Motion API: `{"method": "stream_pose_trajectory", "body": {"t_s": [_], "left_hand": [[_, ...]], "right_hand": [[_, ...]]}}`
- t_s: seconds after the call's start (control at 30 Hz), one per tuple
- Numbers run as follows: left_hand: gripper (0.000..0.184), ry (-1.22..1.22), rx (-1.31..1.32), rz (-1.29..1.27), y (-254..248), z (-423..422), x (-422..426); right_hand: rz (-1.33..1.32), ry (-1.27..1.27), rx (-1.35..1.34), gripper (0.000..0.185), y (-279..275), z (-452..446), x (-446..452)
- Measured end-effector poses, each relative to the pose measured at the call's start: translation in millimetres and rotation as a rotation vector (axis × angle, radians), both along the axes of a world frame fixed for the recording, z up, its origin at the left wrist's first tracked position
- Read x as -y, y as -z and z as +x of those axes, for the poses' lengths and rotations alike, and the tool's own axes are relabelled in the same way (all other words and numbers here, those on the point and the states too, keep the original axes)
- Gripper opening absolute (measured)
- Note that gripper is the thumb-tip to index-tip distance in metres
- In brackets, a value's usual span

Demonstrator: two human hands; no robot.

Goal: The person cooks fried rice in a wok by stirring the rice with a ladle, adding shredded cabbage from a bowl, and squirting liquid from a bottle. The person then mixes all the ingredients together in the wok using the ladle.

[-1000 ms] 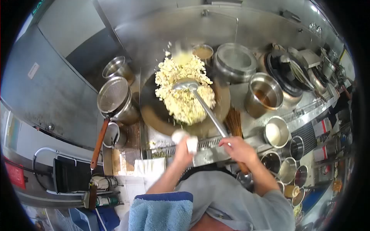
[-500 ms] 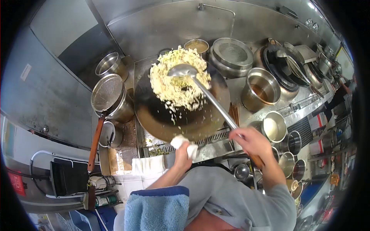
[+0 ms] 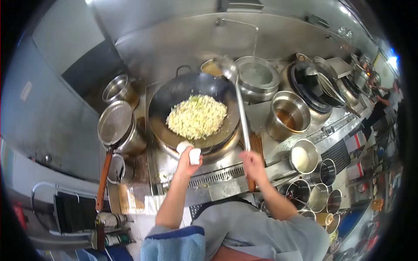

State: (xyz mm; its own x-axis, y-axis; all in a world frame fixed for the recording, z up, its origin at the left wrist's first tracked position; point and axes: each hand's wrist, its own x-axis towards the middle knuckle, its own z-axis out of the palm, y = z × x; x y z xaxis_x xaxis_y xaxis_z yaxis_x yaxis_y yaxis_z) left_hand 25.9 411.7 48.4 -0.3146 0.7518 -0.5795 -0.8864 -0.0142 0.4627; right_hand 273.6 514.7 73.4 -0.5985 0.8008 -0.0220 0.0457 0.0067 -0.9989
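Note:
Chopped pale-yellow food with green bits (image 3: 197,116) lies in a heap inside a large dark wok (image 3: 161,98), which rests on the stove. My left hand (image 3: 188,162) is closed round a folded white cloth (image 3: 194,155) at the wok's near rim. To the right, my right hand (image 3: 254,166) grips the handle of a long metal ladle (image 3: 241,104). The ladle's bowl is raised beyond the wok's far right edge, above the food and clear of it.
A strainer (image 3: 116,122) lies over a pot on the left. Behind the wok are a pot of yellowish liquid (image 3: 212,68) and a lidded pot (image 3: 257,78). A pot of brown liquid (image 3: 287,116) stands right, near a bamboo brush (image 3: 257,145). Another person (image 3: 393,98) is far right.
The food, tossed up earlier, now lies in the wok, which sits lower on the stove. The ladle has lifted off the food and swung right and away. My left hand has shifted left.

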Motion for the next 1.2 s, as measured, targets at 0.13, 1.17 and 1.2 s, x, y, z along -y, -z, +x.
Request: {"method": "stream_pose_trajectory", "body": {"t_s": [0.13,1.17,1.2], "left_hand": [[0.021,-0.014,0.018,-0.004,-8.0,3.6,5.0],[0.015,-0.238,-0.154,-0.025,-8.0,67.0,-8.9],[0.014,-0.184,-0.161,0.009,0.8,80.7,5.0]], "right_hand": [[0.07,0.045,-0.227,0.016,-72.1,-65.9,-160.7],[0.164,-0.796,0.649,0.021,-128.2,42.3,-39.1],[0.434,-0.698,0.44,0.02,-82.6,29.5,-31.0]]}}
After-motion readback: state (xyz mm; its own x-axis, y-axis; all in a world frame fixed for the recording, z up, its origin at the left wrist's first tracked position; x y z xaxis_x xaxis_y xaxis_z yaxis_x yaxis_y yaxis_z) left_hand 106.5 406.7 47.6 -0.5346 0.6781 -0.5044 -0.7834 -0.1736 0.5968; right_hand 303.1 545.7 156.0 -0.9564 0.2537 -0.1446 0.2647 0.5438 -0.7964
